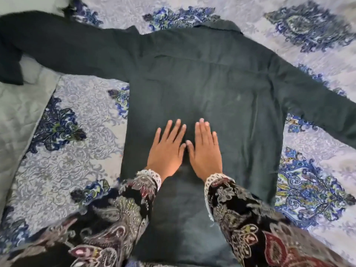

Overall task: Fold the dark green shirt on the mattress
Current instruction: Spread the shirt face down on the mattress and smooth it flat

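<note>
The dark green shirt [202, 79] lies spread flat, back side up, collar at the far end. One sleeve stretches out to the far left, the other runs off to the right edge. My left hand [166, 149] and my right hand [205, 149] rest palm down side by side on the lower middle of the shirt's back, fingers extended and slightly apart, thumbs nearly touching. Neither hand grips any cloth. My patterned sleeves with lace cuffs cover the shirt's bottom hem area.
The mattress is covered by a pale grey bedspread [77, 151] with blue floral medallions. A plain grey quilted cover [17, 116] lies at the left, under the end of the left sleeve.
</note>
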